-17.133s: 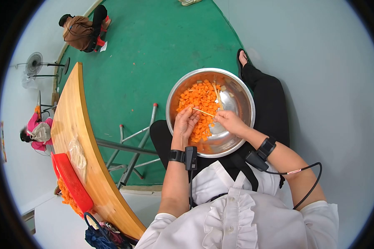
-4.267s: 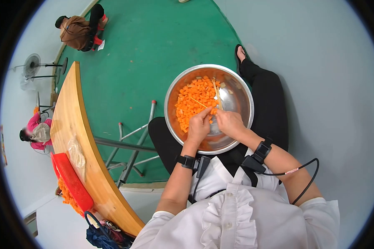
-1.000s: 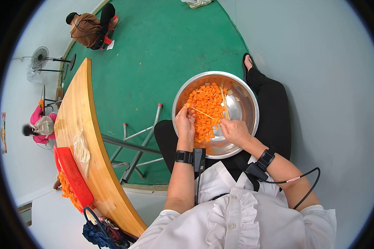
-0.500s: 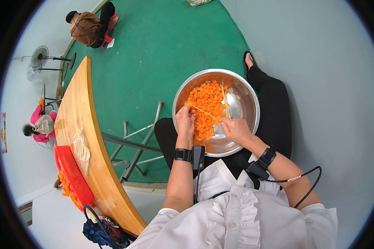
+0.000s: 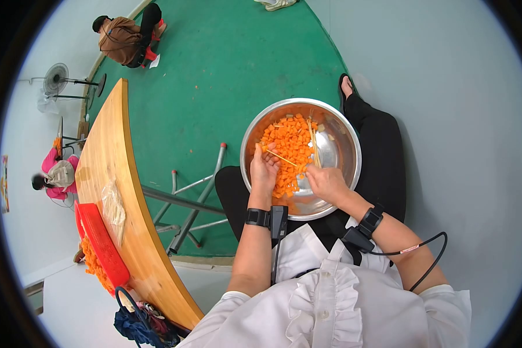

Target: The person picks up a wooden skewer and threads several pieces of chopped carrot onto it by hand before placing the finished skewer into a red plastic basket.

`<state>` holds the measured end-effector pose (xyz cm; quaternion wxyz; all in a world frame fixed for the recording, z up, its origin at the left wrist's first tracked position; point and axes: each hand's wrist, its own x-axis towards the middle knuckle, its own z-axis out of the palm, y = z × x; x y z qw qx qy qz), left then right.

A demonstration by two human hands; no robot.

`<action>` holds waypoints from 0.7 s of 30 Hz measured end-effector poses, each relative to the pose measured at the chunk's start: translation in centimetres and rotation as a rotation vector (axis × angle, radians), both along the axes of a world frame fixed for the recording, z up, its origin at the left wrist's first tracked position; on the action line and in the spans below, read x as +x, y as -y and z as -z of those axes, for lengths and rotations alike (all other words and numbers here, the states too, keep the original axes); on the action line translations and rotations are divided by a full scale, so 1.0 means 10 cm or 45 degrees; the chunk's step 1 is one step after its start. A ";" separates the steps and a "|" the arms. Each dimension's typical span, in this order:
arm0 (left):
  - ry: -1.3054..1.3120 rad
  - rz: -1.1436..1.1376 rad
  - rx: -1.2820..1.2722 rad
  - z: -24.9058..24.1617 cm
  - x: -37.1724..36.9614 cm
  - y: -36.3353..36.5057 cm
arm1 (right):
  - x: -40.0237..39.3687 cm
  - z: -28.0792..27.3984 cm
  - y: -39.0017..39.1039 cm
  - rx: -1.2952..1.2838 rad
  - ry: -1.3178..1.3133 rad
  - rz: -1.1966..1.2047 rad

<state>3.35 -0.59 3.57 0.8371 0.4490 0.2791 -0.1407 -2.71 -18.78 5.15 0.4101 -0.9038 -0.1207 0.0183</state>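
Observation:
My left hand [image 5: 265,168] is palm up over the left side of a steel bowl [image 5: 354,168], its thumb and forefinger closed at the tips on an orange carrot cube. The other fingers are loosely curled. One end of a thin wooden skewer [image 5: 282,156] meets this cube. At the skewer's other end, the fingers of my right hand [image 5: 329,184] are pinched around it, with orange cubes close to the fingertips. Many carrot cubes [image 5: 293,136] fill the bowl's left half. More loose skewers [image 5: 315,145] lean inside, right of the cubes.
A wooden table [image 5: 124,151] at left bears a red basket [image 5: 104,243] and a bag of skewers [image 5: 113,209]. Metal table legs [image 5: 197,203] stand beside my knee. One person [image 5: 122,40] crouches at upper left; another in pink [image 5: 58,174] is beyond the table.
My left hand has turned its palm further upward and loosened its lower fingers. The skewer has shifted slightly; my right hand keeps its pinch and has barely moved.

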 end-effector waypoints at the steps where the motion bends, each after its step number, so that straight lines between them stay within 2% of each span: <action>1: 0.024 0.023 0.056 0.02 -0.01 0.03 | 0.00 -0.01 0.00 -0.004 0.000 -0.006; 8: 0.073 -0.058 0.328 0.19 -0.04 0.11 | -0.01 -0.03 0.00 0.003 -0.101 -0.021; 10: 0.086 -0.084 0.290 0.17 -0.06 0.13 | -0.01 -0.05 0.00 0.052 -0.177 -0.024; 13: 0.076 -0.118 0.254 0.13 -0.10 0.16 | -0.02 0.04 -0.04 0.372 -0.486 0.012; 16: 0.052 -0.135 0.229 0.12 -0.11 0.17 | -0.02 0.09 -0.04 0.726 -0.595 -0.020; 19: 0.061 -0.136 0.230 0.12 -0.13 0.18 | -0.05 0.16 -0.09 0.765 -0.570 0.000; 21: 0.064 -0.133 0.239 0.11 -0.13 0.19 | -0.07 0.09 -0.10 0.247 -0.282 -0.043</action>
